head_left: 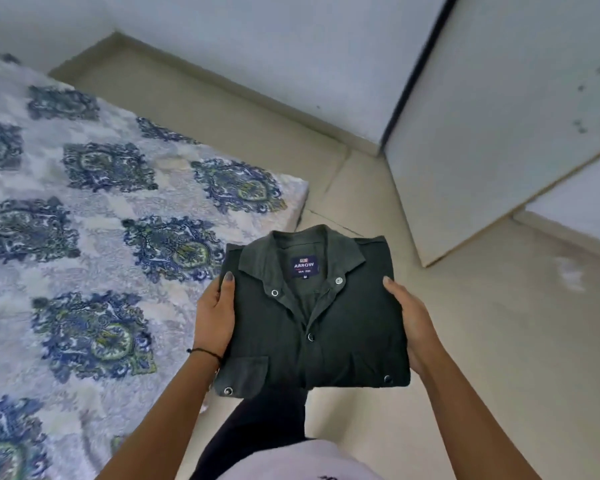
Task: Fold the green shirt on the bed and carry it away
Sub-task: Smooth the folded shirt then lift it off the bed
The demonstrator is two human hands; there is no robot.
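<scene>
**Already folded, but the carry could undo it**

The shirt [312, 317] is folded square, collar up, held in the air beside the bed [84, 209], over the floor [482, 323]. The left hand [213, 317] and right hand [411, 320] clamp its side edges, thumbs on top; the fingers beneath are hidden. With nothing visibly supporting the middle, it could sag and let the near edge unfold. A loosened grip would drop it.
</scene>
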